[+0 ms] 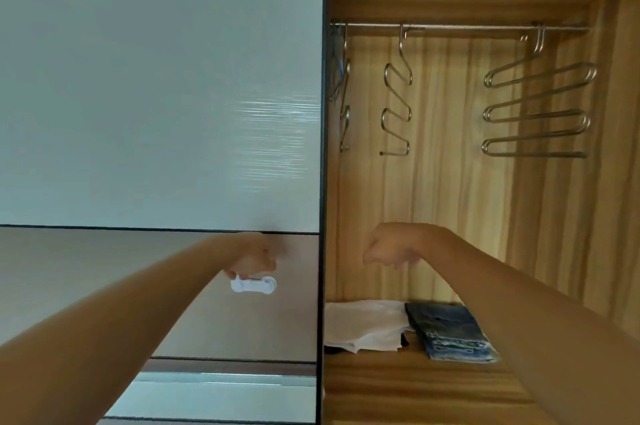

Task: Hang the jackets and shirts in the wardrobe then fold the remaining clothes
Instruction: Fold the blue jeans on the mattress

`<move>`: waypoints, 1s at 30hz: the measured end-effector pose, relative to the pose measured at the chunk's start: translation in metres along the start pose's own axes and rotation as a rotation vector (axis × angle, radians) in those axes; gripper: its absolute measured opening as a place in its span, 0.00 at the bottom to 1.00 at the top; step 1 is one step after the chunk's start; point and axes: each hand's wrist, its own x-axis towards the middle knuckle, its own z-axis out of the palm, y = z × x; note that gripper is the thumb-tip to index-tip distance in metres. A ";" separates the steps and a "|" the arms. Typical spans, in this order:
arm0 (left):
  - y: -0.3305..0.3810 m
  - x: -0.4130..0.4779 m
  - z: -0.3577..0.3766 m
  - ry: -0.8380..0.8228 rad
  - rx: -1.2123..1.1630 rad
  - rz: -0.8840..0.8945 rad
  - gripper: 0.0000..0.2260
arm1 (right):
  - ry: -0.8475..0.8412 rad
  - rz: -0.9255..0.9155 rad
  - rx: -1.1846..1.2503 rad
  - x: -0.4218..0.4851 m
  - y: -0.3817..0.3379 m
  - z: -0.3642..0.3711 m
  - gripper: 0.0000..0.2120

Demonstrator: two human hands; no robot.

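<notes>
Head view looks into an open wardrobe (485,182) of light wood beside its sliding door (156,95). The left grip (256,256) is curled against the door's brown lower panel, and its fingertips (235,275) pinch the left end of a small white handle (256,285) fixed there. The right grip (388,251) is pressed together into a loose fist and holds nothing, raised in front of the open compartment. A metal rail (467,28) runs across the top and carries bare S-shaped metal hangers: one at the door's edge (344,127), one to the left (398,95), a wider one to the right (536,109). On the shelf (398,386) below, a folded white cloth (363,324) lies just beside folded jeans (450,334).
</notes>
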 end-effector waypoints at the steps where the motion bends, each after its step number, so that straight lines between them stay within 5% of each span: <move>1: -0.010 -0.005 -0.004 -0.003 0.022 -0.025 0.06 | 0.015 -0.040 -0.020 0.001 -0.013 -0.004 0.22; 5: -0.046 -0.014 -0.015 0.112 0.234 -0.033 0.18 | 0.204 -0.235 -0.192 0.006 -0.055 -0.020 0.21; 8: -0.064 -0.008 -0.019 0.344 0.335 0.004 0.22 | 0.611 -0.405 -0.356 0.014 -0.081 -0.028 0.17; 11: -0.071 0.006 -0.020 0.578 0.494 0.055 0.30 | 0.851 -0.443 -0.549 0.035 -0.095 -0.033 0.34; 15: -0.070 0.027 -0.021 0.686 0.552 0.108 0.44 | 0.769 -0.232 -0.678 0.064 -0.095 -0.036 0.55; 24: -0.054 0.065 -0.018 0.782 0.660 0.120 0.64 | 0.691 -0.189 -0.585 0.076 -0.074 -0.037 0.59; 30: -0.027 0.076 -0.010 0.802 0.709 0.164 0.67 | 0.648 -0.123 -0.600 0.065 -0.045 -0.042 0.59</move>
